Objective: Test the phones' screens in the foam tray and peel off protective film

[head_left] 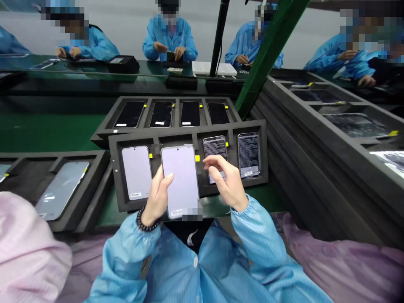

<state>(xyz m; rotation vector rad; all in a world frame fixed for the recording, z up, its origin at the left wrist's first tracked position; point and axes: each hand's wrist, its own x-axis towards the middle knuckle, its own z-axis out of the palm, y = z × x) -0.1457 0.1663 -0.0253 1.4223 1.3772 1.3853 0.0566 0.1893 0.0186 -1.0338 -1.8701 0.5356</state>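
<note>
At the green table (217,207), a black tray (264,155) sits at 12 o'clock. The left hand (157,195) holds a white-screened phone (181,181) before it; the right hand (229,185) hovers at the phone's 3 o'clock, thumb and fingers narrowly parted.

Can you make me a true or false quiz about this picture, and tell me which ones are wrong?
1. The left hand holds a phone. True.
2. That phone's screen is black. False: it is pale.
3. A dark bracelet is on the left wrist. True.
4. The right hand is holding a phone too. False: it holds nothing.
5. The back tray has four dark-screened phones. True.
6. The person's sleeves are pink. False: they are blue.
</note>
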